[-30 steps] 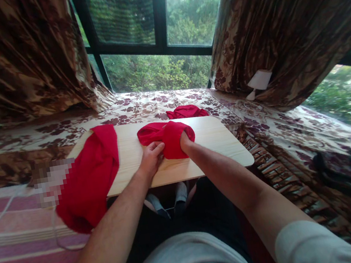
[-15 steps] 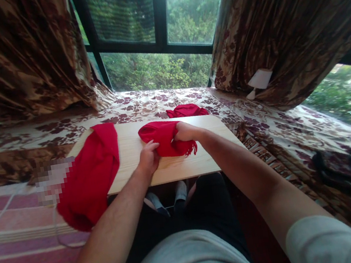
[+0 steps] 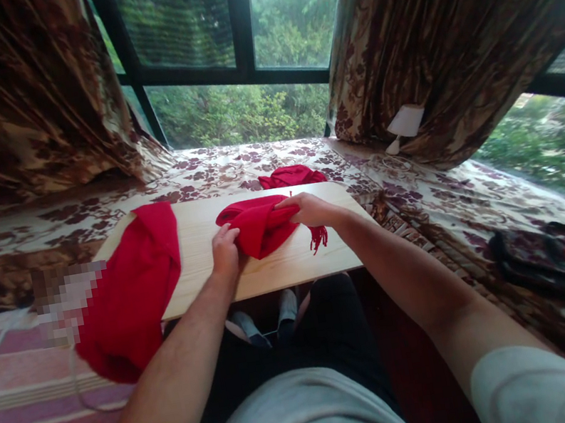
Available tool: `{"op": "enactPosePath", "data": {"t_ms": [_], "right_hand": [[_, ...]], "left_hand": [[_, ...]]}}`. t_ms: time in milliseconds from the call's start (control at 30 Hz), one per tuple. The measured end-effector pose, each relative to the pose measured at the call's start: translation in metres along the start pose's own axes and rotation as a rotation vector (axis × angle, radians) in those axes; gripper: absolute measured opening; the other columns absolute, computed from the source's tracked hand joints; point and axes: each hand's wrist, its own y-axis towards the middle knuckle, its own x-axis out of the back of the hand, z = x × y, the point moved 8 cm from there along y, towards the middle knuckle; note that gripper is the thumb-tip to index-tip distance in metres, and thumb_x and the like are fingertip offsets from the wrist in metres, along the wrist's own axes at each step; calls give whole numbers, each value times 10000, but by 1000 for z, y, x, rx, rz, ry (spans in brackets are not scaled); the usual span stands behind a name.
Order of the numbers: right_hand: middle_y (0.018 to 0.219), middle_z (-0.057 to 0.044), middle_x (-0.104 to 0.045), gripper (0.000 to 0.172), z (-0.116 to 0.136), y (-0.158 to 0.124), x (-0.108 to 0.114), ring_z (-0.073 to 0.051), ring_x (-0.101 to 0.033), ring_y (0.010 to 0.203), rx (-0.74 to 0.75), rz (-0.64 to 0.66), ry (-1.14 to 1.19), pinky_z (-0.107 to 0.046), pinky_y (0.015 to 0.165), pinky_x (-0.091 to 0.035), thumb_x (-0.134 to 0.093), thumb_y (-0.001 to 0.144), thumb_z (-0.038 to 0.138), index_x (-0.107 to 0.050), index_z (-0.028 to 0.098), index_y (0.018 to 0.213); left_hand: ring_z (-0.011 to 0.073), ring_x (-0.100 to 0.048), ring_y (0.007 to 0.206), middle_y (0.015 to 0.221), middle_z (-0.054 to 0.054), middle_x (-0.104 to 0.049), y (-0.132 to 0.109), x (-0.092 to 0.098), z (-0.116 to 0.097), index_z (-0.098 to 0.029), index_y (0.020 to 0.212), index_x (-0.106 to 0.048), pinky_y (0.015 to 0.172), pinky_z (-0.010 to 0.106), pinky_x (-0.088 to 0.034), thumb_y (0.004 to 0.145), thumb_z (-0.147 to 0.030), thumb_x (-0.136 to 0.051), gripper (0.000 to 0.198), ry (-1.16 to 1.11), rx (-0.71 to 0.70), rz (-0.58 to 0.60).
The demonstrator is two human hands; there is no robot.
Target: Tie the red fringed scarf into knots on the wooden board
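A red fringed scarf (image 3: pixel 259 233), folded into a bundle, lies on the pale wooden board (image 3: pixel 201 276) in front of me. My left hand (image 3: pixel 224 246) grips its left edge, thumb and fingers closed on the cloth. With its fingers pinched on the right end, my right hand (image 3: pixel 307 209) holds the scarf just above the fringe (image 3: pixel 318 238), which hangs beside the wrist. The fold between my hands runs at a slant. Left of them, another red cloth (image 3: pixel 134 294) drapes over the board's left end.
A third red cloth (image 3: pixel 292 176) rests behind the board on the floral window seat (image 3: pixel 210 169). A small white lamp (image 3: pixel 407 122) stands at the right by the curtain (image 3: pixel 426 36). A black bag (image 3: pixel 541 269) lies far right. The striped bedding (image 3: pixel 24 413) is at left.
The scarf's right end has been drawn into a slanting fold, and its fringe now hangs further right. My right hand has turned over the cloth. The whole view has shifted slightly.
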Motion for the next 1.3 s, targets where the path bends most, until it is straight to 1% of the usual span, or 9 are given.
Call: {"op": "enactPosePath", "data": {"t_ms": [133, 267, 367, 500, 667, 800, 967, 1100, 1300], "right_hand": [[896, -42, -736, 560, 4, -9, -1, -152, -631, 747, 55, -2, 46, -244, 728, -510, -664, 736, 80, -681, 111, 1294], [962, -31, -747, 559, 2, -28, -23, -182, -661, 841, 91, 200, -22, -253, 792, -499, -724, 705, 129, -708, 151, 1263], [1002, -28, -748, 593, -4, -39, -35, -186, -663, 866, 84, 268, -49, -242, 780, -488, -727, 702, 148, -688, 154, 1293], [1003, -18, -742, 621, -7, -44, -40, -154, -656, 824, 78, 281, 54, -224, 739, -486, -684, 718, 116, -649, 158, 1337], [1059, -34, -738, 601, -8, -44, -38, -158, -659, 873, 125, 224, 170, -248, 797, -501, -675, 678, 51, -686, 157, 1269], [1094, -37, -718, 532, -8, -52, -35, -178, -650, 957, 204, 181, 302, -263, 839, -500, -701, 659, 72, -707, 155, 1185], [959, -17, -696, 433, -18, -68, -46, -159, -632, 835, 152, 348, 303, -244, 748, -495, -782, 622, 145, -725, 126, 1051], [909, -7, -682, 534, -22, -72, -39, -120, -616, 699, 104, 345, 462, -237, 662, -501, -772, 729, 288, -650, 141, 1227], [935, -5, -734, 579, -22, -79, -53, -138, -660, 784, 108, 660, 152, -181, 662, -502, -864, 652, 293, -725, 176, 1202]], "left_hand": [[167, -559, 744, 688, -23, -571, -7, 5, -19, -225, 708, -568, 693, 257, -458, 663, -293, -635, 106, 123, -196, -43], [138, -415, 614, 571, -33, -424, -12, 10, -31, -224, 553, -424, 616, 270, -362, 731, -300, -564, 239, 359, -286, -58], [140, -404, 592, 535, -30, -421, -14, 9, -33, -223, 516, -432, 602, 293, -318, 785, -345, -563, 323, 604, -282, -24], [142, -458, 586, 545, -29, -500, -16, 7, -32, -218, 547, -489, 605, 286, -326, 762, -411, -647, 330, 828, -291, 29], [155, -559, 637, 663, -11, -612, -17, 14, -30, -204, 711, -583, 620, 262, -409, 704, -416, -708, 246, 723, -303, -18], [146, -558, 621, 675, -12, -613, -16, 19, -29, -196, 791, -597, 599, 250, -431, 695, -399, -712, 252, 624, -306, -64], [131, -531, 603, 660, -24, -580, -16, 21, -33, -194, 779, -594, 586, 240, -421, 707, -391, -694, 232, 645, -327, -91], [127, -524, 604, 659, -29, -571, -17, 19, -35, -193, 777, -597, 589, 238, -421, 704, -394, -692, 234, 659, -325, -78], [151, -569, 653, 694, -8, -625, -18, 23, -35, -196, 783, -619, 630, 252, -450, 722, -370, -649, 187, 781, -286, -110]]}}
